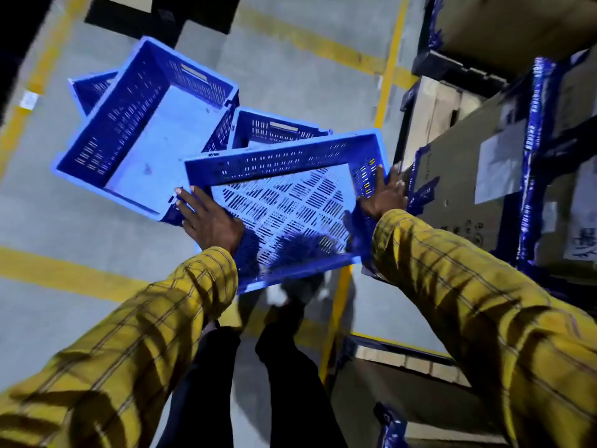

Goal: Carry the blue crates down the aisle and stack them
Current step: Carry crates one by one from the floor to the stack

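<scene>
I hold an empty blue crate (284, 208) with a slotted floor in front of me, above the ground. My left hand (210, 219) grips its left end wall and my right hand (384, 197) grips its right end wall. Beyond it, a larger-looking blue crate (145, 130) with a solid floor sits tilted on top of another blue crate (90, 88) that peeks out at the far left. A third blue crate (274, 129) stands just behind the one I carry, mostly hidden by it.
Grey concrete floor (64, 202) with yellow lines (387, 63). Cardboard boxes (468, 176) with blue tape on pallets stand close along the right. My legs and a shoe (290, 295) show below the held crate. Dark racking is at the top left.
</scene>
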Demonstrator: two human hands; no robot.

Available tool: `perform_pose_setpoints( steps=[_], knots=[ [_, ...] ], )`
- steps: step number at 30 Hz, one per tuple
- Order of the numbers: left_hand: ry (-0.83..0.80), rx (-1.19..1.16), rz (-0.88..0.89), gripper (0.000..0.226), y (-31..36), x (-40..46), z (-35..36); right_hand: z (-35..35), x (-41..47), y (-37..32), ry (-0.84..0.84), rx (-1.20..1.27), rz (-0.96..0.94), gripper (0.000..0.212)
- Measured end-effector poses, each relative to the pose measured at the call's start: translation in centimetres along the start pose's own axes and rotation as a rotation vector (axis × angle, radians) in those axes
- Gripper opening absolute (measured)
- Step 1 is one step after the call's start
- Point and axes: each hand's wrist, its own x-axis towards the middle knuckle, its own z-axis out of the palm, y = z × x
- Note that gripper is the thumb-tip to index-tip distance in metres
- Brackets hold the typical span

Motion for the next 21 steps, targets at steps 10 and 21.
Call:
perform_pose_setpoints(
  steps=[10, 21],
  knots=[
    [-0.032, -0.057, 0.042, 0.077, -3.6, 1.6, -1.0, 0.1, 1.3, 0.6, 0.130, -0.050, 0.018, 0.074],
    [0.012, -0.029, 0.262, 0.082, -4.9, 2.9, -12.1, -5.3, -5.0, -3.6, 0.251, 0.058, 0.018, 0.073]
  ],
)
